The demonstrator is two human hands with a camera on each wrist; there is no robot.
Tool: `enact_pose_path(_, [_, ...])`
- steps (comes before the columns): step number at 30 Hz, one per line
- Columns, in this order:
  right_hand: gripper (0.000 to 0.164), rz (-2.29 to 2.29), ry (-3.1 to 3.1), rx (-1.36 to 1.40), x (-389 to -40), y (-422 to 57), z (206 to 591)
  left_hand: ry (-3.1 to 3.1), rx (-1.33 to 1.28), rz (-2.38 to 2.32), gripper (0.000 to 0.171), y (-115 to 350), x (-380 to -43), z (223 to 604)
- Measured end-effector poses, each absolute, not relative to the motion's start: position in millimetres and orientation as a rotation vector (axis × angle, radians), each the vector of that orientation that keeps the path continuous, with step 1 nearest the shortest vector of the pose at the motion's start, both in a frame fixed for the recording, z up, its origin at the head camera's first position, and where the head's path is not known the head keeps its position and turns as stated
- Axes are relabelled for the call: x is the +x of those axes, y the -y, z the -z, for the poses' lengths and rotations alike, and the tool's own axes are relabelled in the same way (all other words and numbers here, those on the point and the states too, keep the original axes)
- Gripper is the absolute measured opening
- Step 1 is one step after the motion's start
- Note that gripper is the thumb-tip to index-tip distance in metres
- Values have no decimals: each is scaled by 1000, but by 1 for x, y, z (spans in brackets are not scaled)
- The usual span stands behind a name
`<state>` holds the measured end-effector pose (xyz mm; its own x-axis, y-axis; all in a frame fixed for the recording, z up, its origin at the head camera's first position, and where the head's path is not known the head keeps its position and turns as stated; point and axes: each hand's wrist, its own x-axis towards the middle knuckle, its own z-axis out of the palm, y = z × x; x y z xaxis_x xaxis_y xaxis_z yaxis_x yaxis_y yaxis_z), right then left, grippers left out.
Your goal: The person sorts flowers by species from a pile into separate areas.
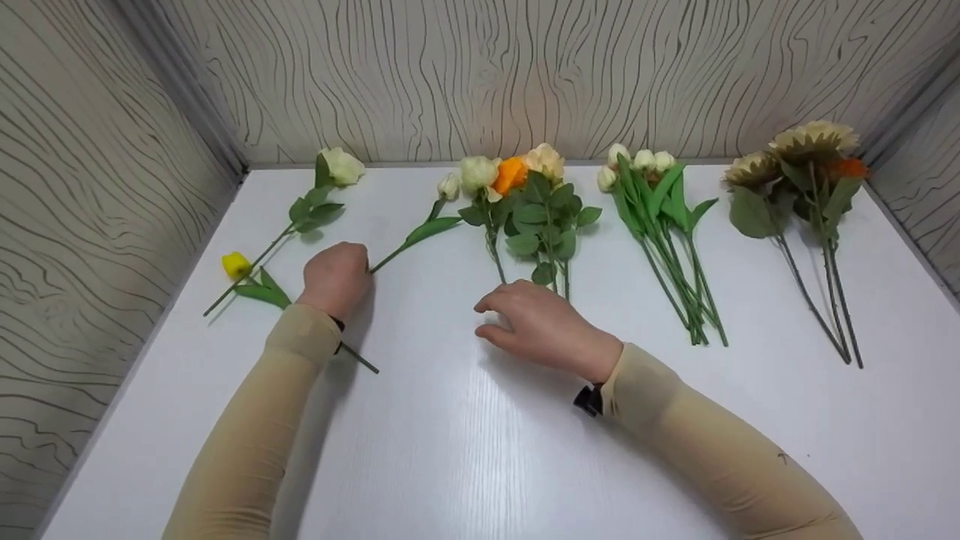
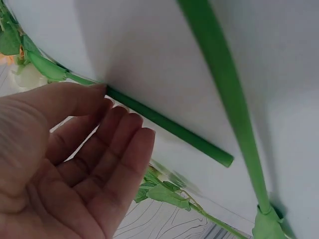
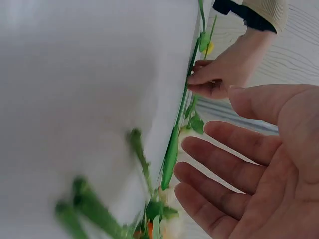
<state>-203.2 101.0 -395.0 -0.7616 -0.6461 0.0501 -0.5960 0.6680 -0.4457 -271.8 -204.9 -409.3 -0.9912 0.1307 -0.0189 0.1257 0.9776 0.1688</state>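
My left hand (image 1: pixel 336 277) pinches the stem of a white tulip (image 1: pixel 448 186) between thumb and fingertips. In the left wrist view the cut end of that green stem (image 2: pixel 172 125) sticks out past the fingers. A yellow tulip (image 1: pixel 236 265) lies beside and partly beneath the left hand, its stem crossing under the wrist. Beyond it lies a white rose (image 1: pixel 343 166), with its stem running down to the left. My right hand (image 1: pixel 551 330) is held with loosely bent fingers and nothing in it, near the lower stems of the rose bunch (image 1: pixel 532 214), overlapping them in the head view.
Right of the rose bunch lie several white tulips (image 1: pixel 660 225) with green leaves. Farther right rests a bunch of large cream flowers (image 1: pixel 814 142) with an orange bloom (image 1: pixel 849 168). Wood-grain patterned panels (image 1: pixel 487 75) wall the white table (image 1: pixel 465 465) at the back and sides.
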Motion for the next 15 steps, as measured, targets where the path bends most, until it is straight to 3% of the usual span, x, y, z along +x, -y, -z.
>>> enact_pose_path(10, [34,879,-2669,-977,-204,-97,392,-3020,186,-353,10,206,-264,402])
enact_pose_path(15, [30,980,-2679,-941,-209,-106,389,-2918,123,-507,15,209,-262,394])
